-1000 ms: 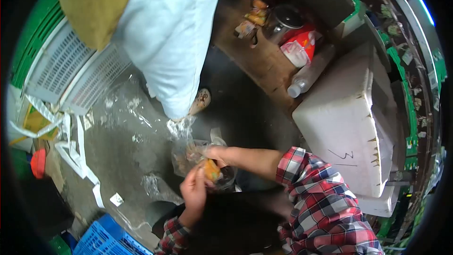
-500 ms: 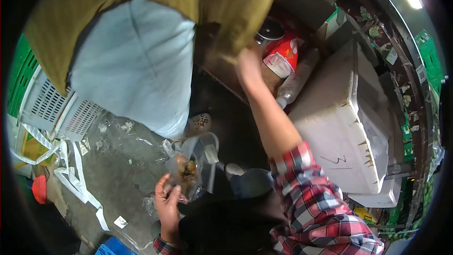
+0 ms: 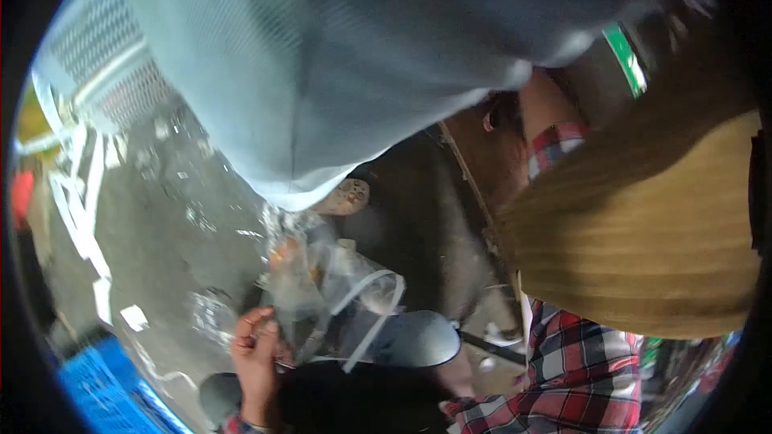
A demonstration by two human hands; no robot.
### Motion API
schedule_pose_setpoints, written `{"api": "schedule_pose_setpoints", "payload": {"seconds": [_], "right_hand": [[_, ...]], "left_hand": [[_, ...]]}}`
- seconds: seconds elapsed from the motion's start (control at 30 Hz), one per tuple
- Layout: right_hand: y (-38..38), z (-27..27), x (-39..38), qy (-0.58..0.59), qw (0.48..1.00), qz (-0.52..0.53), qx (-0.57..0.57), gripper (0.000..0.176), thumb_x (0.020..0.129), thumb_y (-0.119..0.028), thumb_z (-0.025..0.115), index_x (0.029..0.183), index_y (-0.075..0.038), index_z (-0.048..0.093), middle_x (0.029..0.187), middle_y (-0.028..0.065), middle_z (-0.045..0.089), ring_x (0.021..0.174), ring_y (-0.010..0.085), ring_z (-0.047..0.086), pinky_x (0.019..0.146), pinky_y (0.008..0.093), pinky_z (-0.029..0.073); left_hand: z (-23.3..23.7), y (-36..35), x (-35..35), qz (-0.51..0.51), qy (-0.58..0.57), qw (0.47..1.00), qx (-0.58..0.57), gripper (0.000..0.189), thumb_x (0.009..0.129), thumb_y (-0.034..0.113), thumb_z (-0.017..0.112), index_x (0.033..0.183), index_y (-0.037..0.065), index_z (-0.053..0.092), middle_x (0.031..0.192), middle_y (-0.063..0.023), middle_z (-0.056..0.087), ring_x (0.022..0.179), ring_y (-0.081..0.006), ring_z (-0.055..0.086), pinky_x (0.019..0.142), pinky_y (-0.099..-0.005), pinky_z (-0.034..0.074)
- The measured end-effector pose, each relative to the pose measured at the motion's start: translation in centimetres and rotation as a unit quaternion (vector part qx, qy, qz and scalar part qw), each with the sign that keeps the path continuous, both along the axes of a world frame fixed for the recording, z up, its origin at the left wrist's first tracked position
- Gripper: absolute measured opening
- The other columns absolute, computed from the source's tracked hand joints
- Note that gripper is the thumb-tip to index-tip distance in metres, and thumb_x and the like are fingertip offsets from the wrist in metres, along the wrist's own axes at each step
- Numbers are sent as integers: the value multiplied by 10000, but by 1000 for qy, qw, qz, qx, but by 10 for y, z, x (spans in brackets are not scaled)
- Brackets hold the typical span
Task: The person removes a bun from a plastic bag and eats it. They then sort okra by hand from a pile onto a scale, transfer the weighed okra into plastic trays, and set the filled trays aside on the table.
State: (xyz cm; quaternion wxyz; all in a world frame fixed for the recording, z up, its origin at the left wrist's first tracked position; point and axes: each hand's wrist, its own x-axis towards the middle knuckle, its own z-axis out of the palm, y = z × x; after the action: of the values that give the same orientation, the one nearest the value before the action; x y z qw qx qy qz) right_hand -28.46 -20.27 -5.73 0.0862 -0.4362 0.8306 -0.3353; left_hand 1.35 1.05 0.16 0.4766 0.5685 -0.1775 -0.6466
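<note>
My left hand is low in the view, its thumb and fingers pinched on the edge of a clear plastic bag. Something orange shows through the bag's upper part, and a white band loops across its right side. My right arm reaches forward in a red plaid sleeve. Only a bit of bare forearm shows beyond the cuff; the right hand itself is hidden behind another person's pale grey-blue clothing.
That person's brown garment covers much of the right side. A patterned clog stands on the dark floor. White perforated crates, tangled white strapping and plastic scraps lie left. A blue crate is at lower left.
The other person has come closer, their clothing now covering my right hand and the box with the red packet. My left hand and the bag have shifted slightly down and left.
</note>
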Motion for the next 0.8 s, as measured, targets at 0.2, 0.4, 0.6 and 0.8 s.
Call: {"api": "schedule_pose_setpoints", "payload": {"seconds": [0.2,0.4,0.6,0.8], "right_hand": [[62,-7,22,-40,997,39,-53,287,874,-245,492,787,23,549,751,137,595,684,207,578,641,297,473],[115,0,47,-88,993,51,-58,281,874,-242,496,828,31,547,783,146,595,719,221,582,669,303,473],[165,23,52,-130,987,73,-67,282,874,-240,501,869,39,545,815,154,595,753,234,585,697,309,473],[126,88,44,-165,970,105,-142,290,873,-237,505,910,48,542,846,163,595,788,248,589,724,315,473]], "left_hand": [[-23,12,8,79,5,995,59,161,846,56,555,1004,34,561,687,25,485,452,-39,360,381,-187,304],[-20,20,14,106,-29,993,30,200,873,126,547,1045,24,535,554,27,406,386,-46,335,348,-192,277],[-21,20,12,110,-32,993,20,184,881,123,545,1028,15,529,551,28,403,382,-42,347,341,-188,304],[-12,15,12,85,-29,996,6,173,891,110,504,1036,26,544,557,25,387,404,-38,341,347,-195,306]]}}
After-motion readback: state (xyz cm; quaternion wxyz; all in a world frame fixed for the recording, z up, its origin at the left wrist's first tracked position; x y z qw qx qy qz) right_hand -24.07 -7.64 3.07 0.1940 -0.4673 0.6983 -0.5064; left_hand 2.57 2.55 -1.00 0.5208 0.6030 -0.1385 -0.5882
